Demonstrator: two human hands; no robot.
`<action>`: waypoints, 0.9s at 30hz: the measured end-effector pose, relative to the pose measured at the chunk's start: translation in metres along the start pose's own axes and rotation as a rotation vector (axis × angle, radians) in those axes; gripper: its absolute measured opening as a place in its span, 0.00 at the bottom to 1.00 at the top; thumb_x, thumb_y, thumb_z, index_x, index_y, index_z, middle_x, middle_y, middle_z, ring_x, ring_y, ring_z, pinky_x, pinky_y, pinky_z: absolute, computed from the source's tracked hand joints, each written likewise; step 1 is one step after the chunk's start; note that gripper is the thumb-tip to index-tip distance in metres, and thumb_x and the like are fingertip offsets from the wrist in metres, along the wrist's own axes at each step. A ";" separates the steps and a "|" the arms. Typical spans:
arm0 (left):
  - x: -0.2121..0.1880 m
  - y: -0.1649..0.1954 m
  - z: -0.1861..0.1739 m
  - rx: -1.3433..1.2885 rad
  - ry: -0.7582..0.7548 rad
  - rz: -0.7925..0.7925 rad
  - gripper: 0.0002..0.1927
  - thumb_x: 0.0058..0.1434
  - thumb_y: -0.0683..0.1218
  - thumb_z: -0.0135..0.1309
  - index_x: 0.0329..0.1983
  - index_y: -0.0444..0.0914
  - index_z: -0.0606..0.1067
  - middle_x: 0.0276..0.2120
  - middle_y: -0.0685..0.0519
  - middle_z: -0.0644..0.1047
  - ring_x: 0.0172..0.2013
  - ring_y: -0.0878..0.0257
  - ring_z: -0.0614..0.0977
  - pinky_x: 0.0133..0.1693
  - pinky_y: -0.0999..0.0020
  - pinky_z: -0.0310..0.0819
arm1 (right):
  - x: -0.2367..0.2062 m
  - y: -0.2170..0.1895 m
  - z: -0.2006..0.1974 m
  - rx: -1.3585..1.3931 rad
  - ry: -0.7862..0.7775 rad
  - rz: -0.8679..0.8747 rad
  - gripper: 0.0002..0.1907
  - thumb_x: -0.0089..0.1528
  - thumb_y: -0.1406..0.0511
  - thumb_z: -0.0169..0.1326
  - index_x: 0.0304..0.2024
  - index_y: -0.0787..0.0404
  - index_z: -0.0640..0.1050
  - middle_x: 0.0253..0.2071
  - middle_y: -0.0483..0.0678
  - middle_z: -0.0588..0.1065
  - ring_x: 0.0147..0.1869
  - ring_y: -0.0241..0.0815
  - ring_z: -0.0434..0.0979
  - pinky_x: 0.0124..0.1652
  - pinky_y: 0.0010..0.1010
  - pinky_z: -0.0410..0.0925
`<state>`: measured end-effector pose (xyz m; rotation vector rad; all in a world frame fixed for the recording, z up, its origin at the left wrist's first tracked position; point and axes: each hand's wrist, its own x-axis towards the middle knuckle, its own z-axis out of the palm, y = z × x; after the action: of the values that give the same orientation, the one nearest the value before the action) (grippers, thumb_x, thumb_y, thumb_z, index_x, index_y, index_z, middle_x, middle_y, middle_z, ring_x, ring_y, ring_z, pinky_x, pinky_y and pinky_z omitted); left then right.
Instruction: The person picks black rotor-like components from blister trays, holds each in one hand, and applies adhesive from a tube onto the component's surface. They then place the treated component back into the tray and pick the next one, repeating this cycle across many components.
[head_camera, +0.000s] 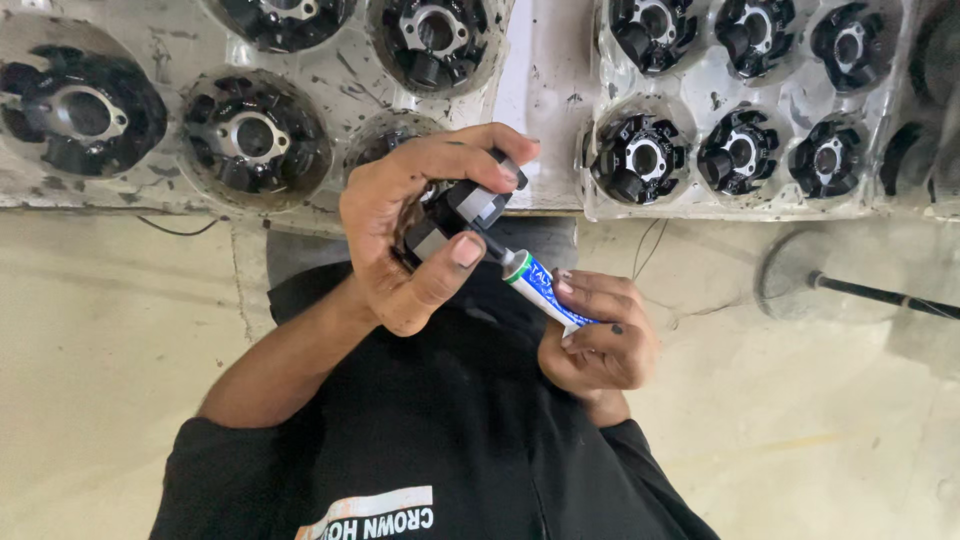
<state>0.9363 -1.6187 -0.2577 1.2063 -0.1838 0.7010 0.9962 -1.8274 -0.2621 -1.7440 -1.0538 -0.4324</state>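
Centrally, a black round part with grey pads (455, 215) is gripped in the left hand (415, 225) above the lap. The right hand (600, 340) grasps a small blue-and-white tube (545, 290), its nozzle touching the part. Clear trays (700, 200) holding similar black parts lie beyond.

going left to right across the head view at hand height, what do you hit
hand gripping a black and grey part → blue and white tube with its nozzle at the part → other hand holding the tube → round stand base on the floor
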 end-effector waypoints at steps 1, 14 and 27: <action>0.000 -0.001 0.000 0.012 0.003 0.009 0.18 0.70 0.42 0.53 0.58 0.27 0.71 0.55 0.35 0.77 0.56 0.57 0.78 0.58 0.70 0.72 | 0.001 0.000 -0.001 -0.006 -0.008 -0.004 0.21 0.54 0.83 0.58 0.28 0.59 0.62 0.37 0.57 0.78 0.42 0.56 0.84 0.42 0.42 0.79; -0.006 -0.003 0.004 0.013 0.040 -0.030 0.16 0.72 0.43 0.54 0.57 0.28 0.70 0.55 0.36 0.77 0.56 0.59 0.77 0.59 0.71 0.71 | -0.001 -0.001 -0.005 0.021 -0.042 -0.002 0.19 0.49 0.83 0.56 0.25 0.59 0.63 0.36 0.57 0.78 0.42 0.55 0.84 0.41 0.43 0.79; -0.010 -0.010 0.003 -0.070 0.061 -0.060 0.16 0.75 0.43 0.53 0.59 0.28 0.69 0.59 0.37 0.75 0.57 0.61 0.77 0.63 0.70 0.69 | -0.004 -0.002 -0.010 0.008 -0.066 0.046 0.19 0.49 0.83 0.56 0.24 0.59 0.63 0.37 0.56 0.77 0.43 0.56 0.83 0.43 0.44 0.80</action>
<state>0.9354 -1.6273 -0.2688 1.1179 -0.1201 0.6725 0.9945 -1.8380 -0.2594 -1.7827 -1.0587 -0.3432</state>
